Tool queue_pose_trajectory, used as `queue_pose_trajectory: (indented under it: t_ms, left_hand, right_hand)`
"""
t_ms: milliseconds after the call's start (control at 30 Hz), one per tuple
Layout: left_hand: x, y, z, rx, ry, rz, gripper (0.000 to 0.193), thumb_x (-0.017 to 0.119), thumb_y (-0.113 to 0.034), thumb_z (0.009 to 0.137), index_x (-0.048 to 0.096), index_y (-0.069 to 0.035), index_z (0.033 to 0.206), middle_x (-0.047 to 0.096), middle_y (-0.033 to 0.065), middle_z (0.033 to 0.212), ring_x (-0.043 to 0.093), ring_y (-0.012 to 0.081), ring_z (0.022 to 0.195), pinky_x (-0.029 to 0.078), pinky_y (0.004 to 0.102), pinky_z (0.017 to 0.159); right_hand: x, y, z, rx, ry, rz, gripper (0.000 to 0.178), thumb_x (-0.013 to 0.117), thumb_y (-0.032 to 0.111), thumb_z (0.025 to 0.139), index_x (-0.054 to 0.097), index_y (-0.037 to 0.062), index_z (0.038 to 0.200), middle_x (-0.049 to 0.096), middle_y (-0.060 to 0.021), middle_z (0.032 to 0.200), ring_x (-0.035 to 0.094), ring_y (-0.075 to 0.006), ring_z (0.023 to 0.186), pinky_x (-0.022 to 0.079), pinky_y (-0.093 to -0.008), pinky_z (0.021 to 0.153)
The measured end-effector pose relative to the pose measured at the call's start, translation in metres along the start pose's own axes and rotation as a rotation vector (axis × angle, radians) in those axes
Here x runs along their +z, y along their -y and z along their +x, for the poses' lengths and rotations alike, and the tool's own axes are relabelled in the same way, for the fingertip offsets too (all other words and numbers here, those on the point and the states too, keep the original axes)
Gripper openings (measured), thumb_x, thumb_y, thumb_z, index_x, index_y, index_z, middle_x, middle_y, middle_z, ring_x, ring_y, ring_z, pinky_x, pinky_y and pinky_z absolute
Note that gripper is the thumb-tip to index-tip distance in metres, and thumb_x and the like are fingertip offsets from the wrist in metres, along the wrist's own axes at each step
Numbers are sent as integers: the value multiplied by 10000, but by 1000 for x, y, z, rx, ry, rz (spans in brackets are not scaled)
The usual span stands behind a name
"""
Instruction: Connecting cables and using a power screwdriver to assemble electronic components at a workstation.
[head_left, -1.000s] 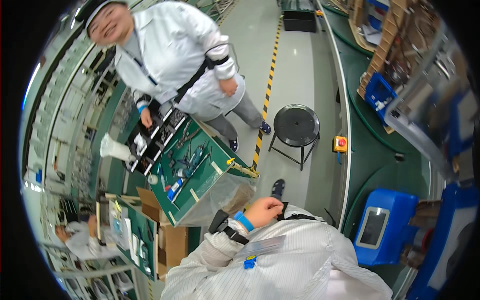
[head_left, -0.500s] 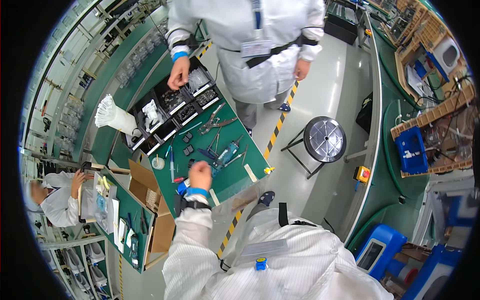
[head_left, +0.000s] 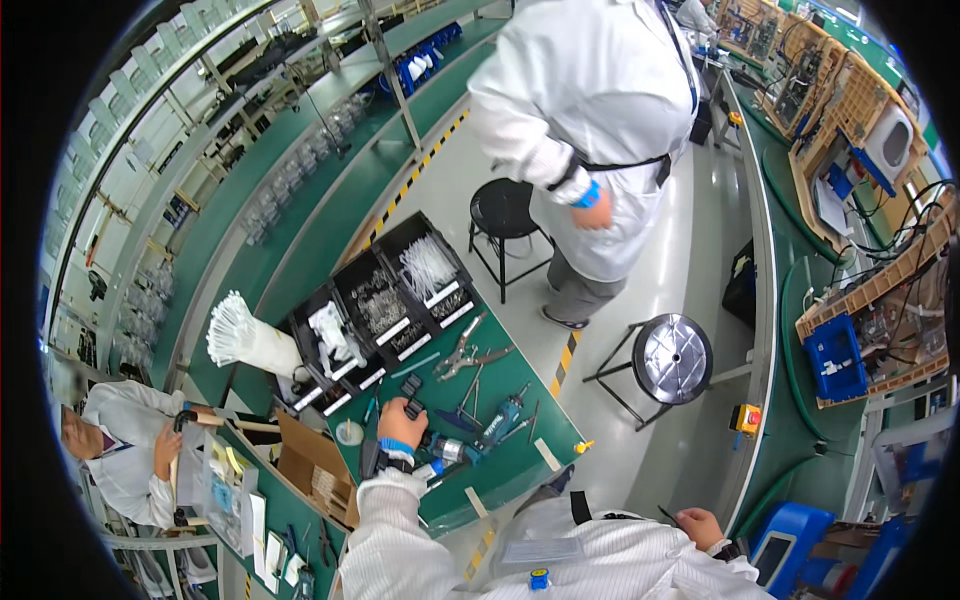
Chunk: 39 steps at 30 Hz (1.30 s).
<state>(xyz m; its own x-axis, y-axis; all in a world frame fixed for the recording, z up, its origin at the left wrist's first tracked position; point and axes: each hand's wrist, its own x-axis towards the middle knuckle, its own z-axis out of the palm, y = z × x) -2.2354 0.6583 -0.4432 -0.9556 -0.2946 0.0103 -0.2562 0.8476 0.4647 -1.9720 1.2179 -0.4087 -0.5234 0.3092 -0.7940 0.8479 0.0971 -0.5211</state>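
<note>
My left hand (head_left: pixel 402 428) reaches over the green bench (head_left: pixel 470 492), its fingers curled round a small black block (head_left: pixel 415 408). A second black block (head_left: pixel 412 384) lies just beyond the fingertips. Right of the hand are a teal power screwdriver (head_left: pixel 500 424), dark-handled pliers (head_left: pixel 460 415) and locking pliers (head_left: pixel 466 357). A small round white tub (head_left: pixel 349 432) stands to the left. My right hand (head_left: pixel 698 527) is beside my waist at the lower right, fingers bent together near a thin dark strip; whatever it holds is too small to make out.
Black parts bins (head_left: pixel 378 300) line the bench's far side, beside a white holder of cable ties (head_left: pixel 255 340). A co-worker (head_left: pixel 600 140) stands beyond, near a black stool (head_left: pixel 505 210). Another stool (head_left: pixel 672 358) is at right. An open cardboard box (head_left: pixel 300 455) adjoins the bench.
My left hand has moved from beside the screwdriver to the black blocks. My right hand has come into view. The co-worker's hand has left the bins, and that person has moved right, away from the bench.
</note>
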Motion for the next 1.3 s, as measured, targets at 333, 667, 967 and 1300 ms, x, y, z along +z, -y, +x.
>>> queue_pose_trajectory:
  t_ms: [333, 667, 967, 1300]
  left_hand:
    - [-52, -269, -46, 761, 977, -517, 419, 821, -197, 777, 656, -7, 1112, 634, 75, 901, 612, 120, 711, 524, 260, 644]
    - [-64, -451, -180, 1571, 1052, -352, 456, 760, -119, 788, 610, -17, 1206, 610, 189, 1138, 607, 352, 989, 501, 385, 843]
    - [-156, -633, -300, 2142, 886, -183, 420, 712, -88, 813, 587, 15, 1200, 627, 214, 1151, 616, 366, 1030, 506, 410, 868]
    - [-286, -872, -395, 2283, 83, -646, 254, 637, -71, 860, 671, -11, 1104, 674, 156, 886, 641, 251, 695, 520, 351, 677]
  right_hand:
    - [11, 173, -50, -506, 221, 50, 385, 590, 303, 988, 646, -24, 1185, 701, -70, 969, 638, -117, 840, 522, -280, 713]
    - [-67, 127, -119, -954, 310, 328, 368, 646, 182, 959, 583, 12, 1279, 668, -18, 1044, 579, -95, 861, 510, -264, 733]
    - [-223, 52, -220, -1096, 103, 551, 328, 567, 120, 991, 526, 44, 1308, 653, -45, 1106, 617, -64, 909, 512, -231, 712]
    - [-392, 125, -416, -1726, -1157, 636, 300, 578, 77, 948, 549, 10, 1239, 670, -94, 1086, 651, -149, 914, 524, -278, 749]
